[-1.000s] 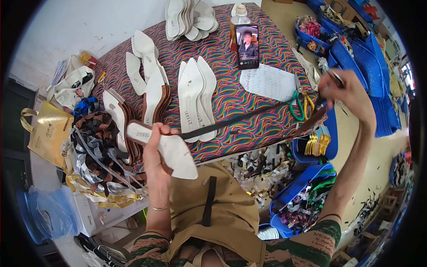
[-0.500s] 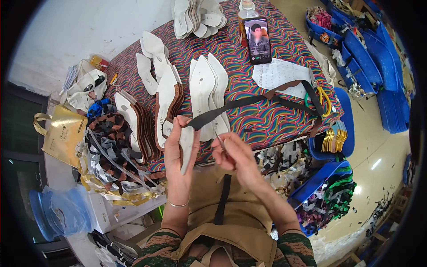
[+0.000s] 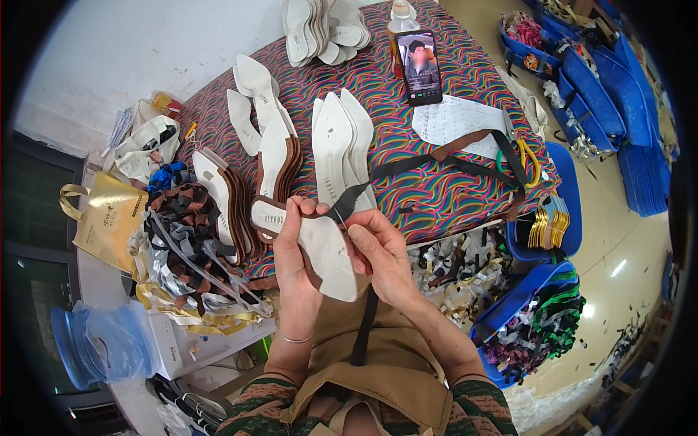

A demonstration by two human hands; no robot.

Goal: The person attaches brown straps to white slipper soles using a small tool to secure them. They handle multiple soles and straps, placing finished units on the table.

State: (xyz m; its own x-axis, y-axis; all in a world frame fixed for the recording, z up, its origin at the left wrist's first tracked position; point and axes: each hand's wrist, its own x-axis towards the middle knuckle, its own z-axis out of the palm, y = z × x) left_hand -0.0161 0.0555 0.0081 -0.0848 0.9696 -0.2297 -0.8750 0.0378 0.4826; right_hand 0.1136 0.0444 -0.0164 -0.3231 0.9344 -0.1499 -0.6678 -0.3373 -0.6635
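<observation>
My left hand [image 3: 294, 272] is closed around a white, sole-shaped insole board [image 3: 331, 256] with brown edging along part of its rim. The board is tilted, its wide end pointing down toward me. From its upper edge a long dark strip [image 3: 396, 166] runs right across the table, turning brown farther along. My right hand [image 3: 382, 251] is closed at the board's right edge, next to the strip. A thin metal tip shows by its fingers; the rest of that small tool is hidden. Just beyond lie loose white insole boards [image 3: 338, 142] and stacks with brown edges [image 3: 280, 152].
A phone [image 3: 419, 67] leans on a bottle [image 3: 402, 18] at the back. Scissors [image 3: 529, 161] lie near a paper sheet [image 3: 458, 125] on the right. Strip scraps [image 3: 193, 247] heap at the left; blue bins [image 3: 512, 294] stand at the right.
The insole board has turned so its broad white face shows, and the left hand has shifted slightly right. My right hand has come up against the board's edge. The strip hangs lower near it.
</observation>
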